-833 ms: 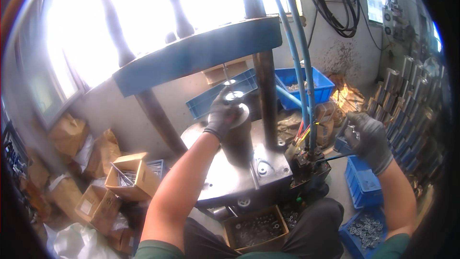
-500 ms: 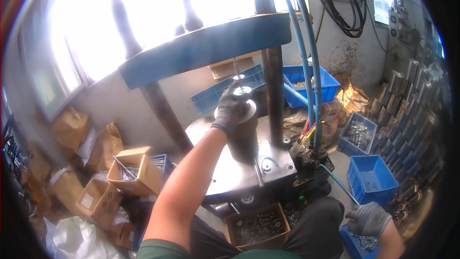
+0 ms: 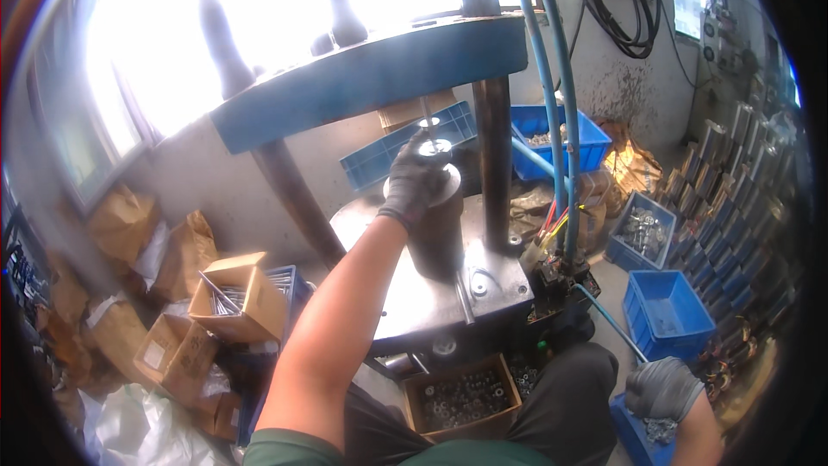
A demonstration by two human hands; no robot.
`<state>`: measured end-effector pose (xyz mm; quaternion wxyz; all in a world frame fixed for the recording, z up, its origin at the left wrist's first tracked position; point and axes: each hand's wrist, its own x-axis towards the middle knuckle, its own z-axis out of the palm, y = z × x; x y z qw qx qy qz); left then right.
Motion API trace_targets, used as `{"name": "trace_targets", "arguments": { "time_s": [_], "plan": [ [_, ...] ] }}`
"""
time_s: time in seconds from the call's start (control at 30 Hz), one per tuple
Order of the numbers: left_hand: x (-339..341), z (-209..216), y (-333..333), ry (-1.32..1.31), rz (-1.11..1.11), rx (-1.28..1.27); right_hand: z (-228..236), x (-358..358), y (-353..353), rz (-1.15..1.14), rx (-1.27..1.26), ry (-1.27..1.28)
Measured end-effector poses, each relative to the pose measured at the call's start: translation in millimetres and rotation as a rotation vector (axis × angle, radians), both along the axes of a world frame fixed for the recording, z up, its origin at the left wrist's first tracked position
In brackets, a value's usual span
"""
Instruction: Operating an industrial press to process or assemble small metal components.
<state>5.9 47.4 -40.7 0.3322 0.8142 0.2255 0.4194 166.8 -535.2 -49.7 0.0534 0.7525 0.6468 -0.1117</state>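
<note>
Under the blue crossbeam (image 3: 371,73) of a press, my left hand (image 3: 412,179), in a dark grey glove, is closed around a shiny round metal part (image 3: 434,147). That part stands on a dark upright cylinder (image 3: 437,237), and a pale disc (image 3: 451,183) shows beside my fingers. From the beam a thin rod (image 3: 426,108) reaches down to the part. My fingertips are partly hidden. At the lower right, my right hand (image 3: 664,388), in a grey glove, is closed in a fist at the end of a thin teal lever (image 3: 611,323).
A metal bar (image 3: 465,298) lies on the press table (image 3: 405,315). Below stands a box of nuts (image 3: 414,393). Blue bins (image 3: 668,341) and stacked metal tubes (image 3: 729,198) are at right. Cartons (image 3: 272,315), one holding rods, stand left. Hoses (image 3: 565,86) hang beside the post.
The view has shifted slightly. My left hand stays on the metal part and my right hand stays at the lever's end, with little visible movement of either.
</note>
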Motion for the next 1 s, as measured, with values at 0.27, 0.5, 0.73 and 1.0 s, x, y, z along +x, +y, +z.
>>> {"name": "trace_targets", "arguments": {
  "time_s": [0.27,0.5,0.73,1.0],
  "plan": [
    [6.6,-0.3,7.0,-0.267,-0.132,0.611,3.2,9.1,1.4,-0.11,0.261,0.045],
    [1.1,17.9,-20.6,-0.213,-0.004,-0.028,10.7,12.4,3.0,-0.03,-0.006,0.021],
    [-8.4,34.9,-44.7,-0.163,0.026,-0.334,12.9,11.6,3.0,-0.026,-0.013,-0.002],
    [-10.6,41.9,-54.0,-0.247,-0.08,-0.499,10.3,15.1,2.3,-0.044,-0.004,0.04]
  ]
}}
